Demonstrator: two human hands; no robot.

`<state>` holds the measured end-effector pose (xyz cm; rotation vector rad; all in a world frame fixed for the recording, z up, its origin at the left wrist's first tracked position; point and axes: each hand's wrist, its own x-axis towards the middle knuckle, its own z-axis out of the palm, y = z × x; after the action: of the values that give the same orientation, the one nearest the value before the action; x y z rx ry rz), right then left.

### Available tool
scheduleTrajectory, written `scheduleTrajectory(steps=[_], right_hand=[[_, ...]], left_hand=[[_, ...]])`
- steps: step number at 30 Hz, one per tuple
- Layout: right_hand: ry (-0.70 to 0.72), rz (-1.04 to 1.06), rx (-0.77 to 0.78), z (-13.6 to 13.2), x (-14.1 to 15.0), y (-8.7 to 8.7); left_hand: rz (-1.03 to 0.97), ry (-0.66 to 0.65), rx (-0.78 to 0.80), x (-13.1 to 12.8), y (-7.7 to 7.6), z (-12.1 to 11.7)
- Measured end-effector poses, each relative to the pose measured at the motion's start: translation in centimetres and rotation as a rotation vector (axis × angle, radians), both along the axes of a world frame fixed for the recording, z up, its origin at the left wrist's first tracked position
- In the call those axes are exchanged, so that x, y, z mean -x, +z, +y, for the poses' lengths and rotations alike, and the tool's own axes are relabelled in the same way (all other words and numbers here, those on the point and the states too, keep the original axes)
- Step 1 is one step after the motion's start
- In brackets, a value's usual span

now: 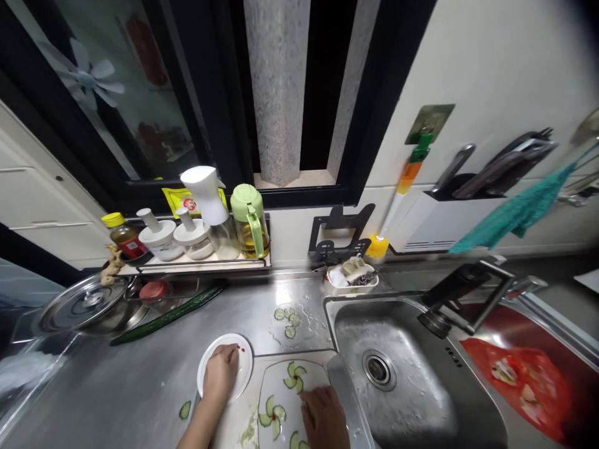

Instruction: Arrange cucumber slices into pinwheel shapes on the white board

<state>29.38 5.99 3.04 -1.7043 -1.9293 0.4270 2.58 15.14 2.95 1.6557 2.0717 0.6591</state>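
My left hand (219,372) rests on a small round white plate (238,349) that carries a few tiny red bits; its fingers are curled together over the plate. My right hand (324,413) lies on a long white plate (285,399) where thin cucumber slices (294,376) are laid out in flower-like groups; its fingers are bent down onto the plate near the slices. What the fingertips of either hand pinch, if anything, is hidden.
More cucumber slices (287,321) lie on the wet steel counter behind the plates, one slice (185,410) at the left. A whole cucumber (168,315), a pot lid (84,302) and a rack of condiment jars (196,237) stand at the back left. The sink (402,374) and tap (463,293) are on the right.
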Motion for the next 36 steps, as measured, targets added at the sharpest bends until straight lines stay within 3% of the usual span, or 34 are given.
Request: scheduleTrajectory(steps=[11, 16, 21, 24, 30, 36], right_hand=[[0.008, -0.065, 0.037, -0.4, -0.2, 0.4], [-0.032, -0.064, 0.098, -0.6, -1.6, 1.4], [-0.103, -0.002, 0.193, -1.1, -4.4, 2.7], [-0.131, -0.003, 0.236, -1.8, -5.5, 2.9], [-0.184, -0.032, 0.129, -3.0, -5.2, 1.8], [-0.180, -0.062, 0.128, -3.4, -4.6, 1.0]], left_hand=[[-0.020, 0.023, 0.005, 0.5, 0.5, -0.8], [-0.064, 0.025, -0.015, -0.5, 1.8, -2.1], [-0.254, -0.096, -0.023, -4.9, 4.0, -4.0], [-0.320, -0.203, -0.026, -8.6, 4.3, -5.5], [-0.153, -0.338, 0.069, -14.7, 2.3, -8.4], [-0.065, -0.359, 0.199, -17.5, 0.7, -9.4]])
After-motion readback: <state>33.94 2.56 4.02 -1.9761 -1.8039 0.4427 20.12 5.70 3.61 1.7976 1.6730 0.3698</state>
